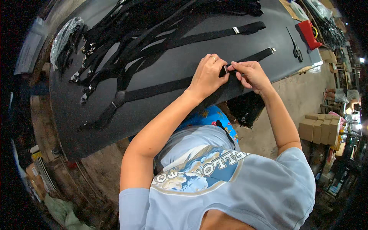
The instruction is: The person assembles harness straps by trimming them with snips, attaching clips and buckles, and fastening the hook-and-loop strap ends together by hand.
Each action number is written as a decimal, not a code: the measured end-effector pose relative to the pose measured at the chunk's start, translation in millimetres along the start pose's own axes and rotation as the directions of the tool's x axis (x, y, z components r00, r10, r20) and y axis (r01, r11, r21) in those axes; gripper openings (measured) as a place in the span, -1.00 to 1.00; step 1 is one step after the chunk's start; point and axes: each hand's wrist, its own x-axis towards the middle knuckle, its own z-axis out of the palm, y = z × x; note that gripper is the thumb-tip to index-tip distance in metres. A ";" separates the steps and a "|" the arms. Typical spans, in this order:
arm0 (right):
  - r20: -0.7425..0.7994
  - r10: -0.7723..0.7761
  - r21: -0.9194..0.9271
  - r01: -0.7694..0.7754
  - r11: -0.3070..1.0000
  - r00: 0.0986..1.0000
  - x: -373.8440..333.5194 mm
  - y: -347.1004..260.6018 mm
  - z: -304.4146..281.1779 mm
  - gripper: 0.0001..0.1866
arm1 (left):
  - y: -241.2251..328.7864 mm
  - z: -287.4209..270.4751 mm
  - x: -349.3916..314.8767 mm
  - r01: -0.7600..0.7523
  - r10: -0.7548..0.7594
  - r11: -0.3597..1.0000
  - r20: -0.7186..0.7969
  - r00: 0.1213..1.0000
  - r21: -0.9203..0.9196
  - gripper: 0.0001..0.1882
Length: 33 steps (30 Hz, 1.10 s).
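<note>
Left hand: The left hand point(207, 78) is pinching the black strap point(157, 89) close to a small metal buckle point(225, 69). It is wearing a ring point(213, 58).
Right hand: The right hand point(251, 74) is bending its thumb and finger toward each other right by the buckle. I cannot tell if it is gripping the strap there.
Both hands: They are working very near each other, over the table's near side.
Black strap: It is lying across the dark table point(214, 46), going from a dark joining piece point(120, 96) to the left hand. Past the right hand, a strap end is sticking out with a shiny clip point(272, 50).
Strap pile: A big heap of black straps point(161, 23) is covering the far side of the table.
Plastic bag: A clear bag point(67, 38) is sitting at the left of the heap.
Scissors: The scissors point(297, 51) are lying on the right side, near a red tool point(308, 33).
Clothes: The person is wearing a light blue shirt point(260, 184).
Room: Brown boxes point(316, 128) are standing off to the right. Another person point(339, 95) is showing there too.
</note>
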 end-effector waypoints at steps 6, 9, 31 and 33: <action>-0.064 0.038 0.076 -0.034 0.997 0.997 -6.0 6.2 -5.1 -0.72 | 3.7 12.5 1.9 -0.110 0.110 0.994 0.012 0.994 -0.009 -0.72; -0.100 0.097 0.181 -0.078 0.980 0.990 -0.1 13.2 -2.3 -0.75 | 4.6 16.1 -3.2 -0.116 0.118 0.991 -0.021 0.993 0.066 -0.74; 0.409 -0.610 -0.650 0.686 0.327 0.679 -23.0 -47.3 9.5 -0.68 | 19.9 -42.6 -1.7 0.020 -0.023 0.996 -0.032 0.999 -0.085 -0.72; 0.421 -0.619 -0.639 0.701 0.317 0.663 -24.4 -51.2 11.0 -0.69 | 20.0 -55.0 -9.0 0.015 -0.017 0.998 -0.030 0.999 -0.063 -0.72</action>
